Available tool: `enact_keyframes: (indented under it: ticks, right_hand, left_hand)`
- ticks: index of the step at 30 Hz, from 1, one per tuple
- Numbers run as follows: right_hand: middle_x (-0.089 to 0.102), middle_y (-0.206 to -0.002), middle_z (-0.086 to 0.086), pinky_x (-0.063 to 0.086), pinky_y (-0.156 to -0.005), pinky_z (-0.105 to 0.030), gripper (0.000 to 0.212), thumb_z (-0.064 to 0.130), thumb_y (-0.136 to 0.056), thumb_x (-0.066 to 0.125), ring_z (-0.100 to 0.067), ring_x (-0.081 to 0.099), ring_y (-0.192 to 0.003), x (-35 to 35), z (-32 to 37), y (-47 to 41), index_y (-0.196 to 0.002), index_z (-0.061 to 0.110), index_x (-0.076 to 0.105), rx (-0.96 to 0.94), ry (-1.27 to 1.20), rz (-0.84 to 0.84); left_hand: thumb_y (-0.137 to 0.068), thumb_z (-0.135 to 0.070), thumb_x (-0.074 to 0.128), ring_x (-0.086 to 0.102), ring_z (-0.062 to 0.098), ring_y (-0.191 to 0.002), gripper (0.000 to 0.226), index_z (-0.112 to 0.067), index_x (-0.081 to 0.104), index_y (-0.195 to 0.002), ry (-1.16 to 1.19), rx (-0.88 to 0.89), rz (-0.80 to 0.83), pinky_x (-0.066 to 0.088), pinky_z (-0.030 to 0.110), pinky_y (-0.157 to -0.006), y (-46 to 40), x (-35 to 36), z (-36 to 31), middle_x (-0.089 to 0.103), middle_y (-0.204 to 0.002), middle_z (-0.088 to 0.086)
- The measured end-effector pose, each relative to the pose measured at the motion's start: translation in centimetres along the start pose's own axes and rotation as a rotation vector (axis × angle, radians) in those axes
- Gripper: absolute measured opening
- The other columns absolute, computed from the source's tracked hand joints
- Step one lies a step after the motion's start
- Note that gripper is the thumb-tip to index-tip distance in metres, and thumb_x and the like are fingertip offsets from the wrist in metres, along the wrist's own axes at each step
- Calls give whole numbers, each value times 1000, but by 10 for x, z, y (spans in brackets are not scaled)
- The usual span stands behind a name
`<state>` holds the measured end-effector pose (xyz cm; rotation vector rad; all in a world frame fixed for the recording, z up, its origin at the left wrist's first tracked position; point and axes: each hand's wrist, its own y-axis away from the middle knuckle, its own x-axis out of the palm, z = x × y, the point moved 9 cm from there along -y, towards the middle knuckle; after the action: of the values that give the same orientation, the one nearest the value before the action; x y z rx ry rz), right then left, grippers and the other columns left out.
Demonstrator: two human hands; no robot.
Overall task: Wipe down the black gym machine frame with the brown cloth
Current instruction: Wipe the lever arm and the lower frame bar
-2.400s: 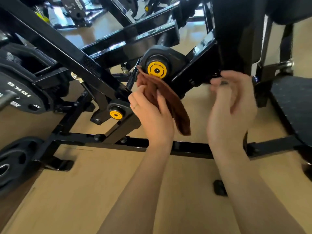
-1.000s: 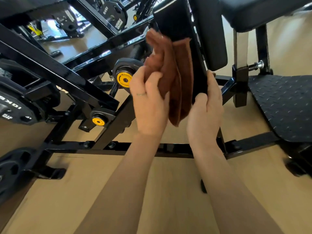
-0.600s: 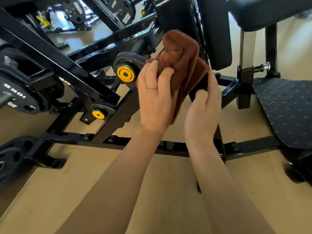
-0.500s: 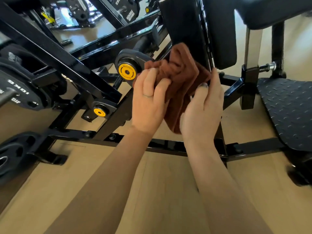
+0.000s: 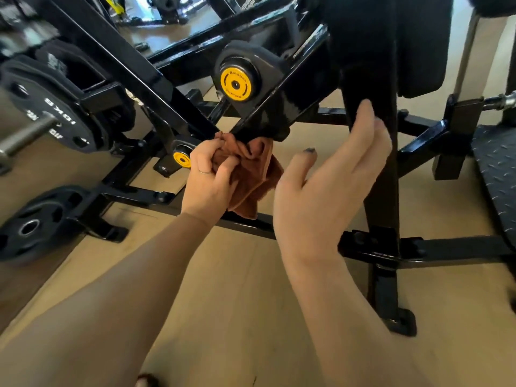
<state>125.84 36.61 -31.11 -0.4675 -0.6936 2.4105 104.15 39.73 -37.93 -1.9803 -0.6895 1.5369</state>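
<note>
My left hand [image 5: 208,181] grips the bunched brown cloth [image 5: 255,169] and presses it up against the underside of a slanted black frame bar [image 5: 275,115], just below the pivot with the big yellow cap [image 5: 236,84]. Part of the cloth hangs down between my hands. My right hand [image 5: 332,185] is held with straight fingers, its fingertips touching the black upright post [image 5: 382,191] of the machine. It holds nothing.
A 10 kg weight plate [image 5: 53,107] sits on a peg at the left, another plate [image 5: 30,224] lower down. A small yellow pivot cap [image 5: 181,160] is beside my left hand. A textured black footplate [image 5: 497,177] lies at the right. Black base bars [image 5: 460,250] cross the wooden floor.
My left hand has brought the cloth down from the upright pad to the underside of the slanted bar. My right hand let go of the cloth and now touches the post.
</note>
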Motion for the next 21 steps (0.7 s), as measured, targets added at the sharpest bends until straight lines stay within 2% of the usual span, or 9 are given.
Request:
enact_keyframes:
  ticks: [3,5,7,10,11,13,15,17,21]
  right_hand:
    - [57,-126,-16,52,-93,-27,44,7,-88,58,-21,56,-115,24,28,21,-131,2,56,-151,-93,83]
    - [55,-124,-5,52,-91,-23,41,19,-92,58,-12,54,-109,69,18,39,-133,11,53,-71,-68,378]
    - [51,-125,2,55,-93,-27,41,25,-98,61,-10,56,-108,111,-20,66,-135,19,48,85,39,666]
    - [48,-137,-3,53,-92,-34,46,27,-101,57,-19,60,-110,140,-80,95,-144,20,39,143,296,953]
    - [47,-142,-4,53,-95,-37,51,27,-101,57,-21,60,-113,145,-95,102,-147,20,37,120,372,1038]
    - [47,-146,-4,52,-102,-42,62,31,-99,61,-23,57,-121,150,-121,111,-154,23,34,97,509,1194]
    - [50,-143,-4,52,-102,-43,69,34,-96,64,-24,55,-123,154,-139,116,-156,24,31,38,692,1302]
    - [50,-141,-3,47,-106,-43,69,36,-95,63,-25,50,-127,163,-151,124,-155,25,31,-53,814,1362]
    - [40,-155,-1,29,-120,-42,72,40,-97,56,-25,35,-144,177,-178,146,-159,30,20,-142,926,1425]
  left_hand:
    - [-97,-40,58,52,14,-122,43,-79,39,-102,49,-33,22,48,44,-105,3,1,18,45,-119,-32]
    - [-99,-34,62,51,8,-119,49,-78,41,-100,103,-44,75,48,40,-106,7,8,34,45,-112,-44]
    - [-99,-39,57,51,7,-119,31,-66,48,-111,142,-8,112,46,41,-107,14,16,46,43,-112,-47]
    - [-99,-37,58,47,-2,-124,34,-24,59,-130,142,125,78,46,35,-109,21,23,65,51,-129,-20]
    - [-98,-32,59,43,1,-129,33,-20,58,-129,116,204,64,45,36,-111,25,24,69,51,-134,-7]
    - [-89,-25,62,39,28,-131,36,-16,53,-123,-71,508,13,39,45,-111,38,27,62,41,-138,15]
    - [-81,-21,67,38,37,-127,44,-14,50,-121,-152,700,23,31,46,-112,50,40,72,37,-136,19]
    - [-82,-17,69,40,36,-128,46,-13,49,-123,-158,830,32,19,45,-123,62,53,93,38,-138,19]
    - [-80,-16,70,44,34,-126,49,-16,51,-125,-116,909,189,7,43,-128,84,80,154,41,-141,15]
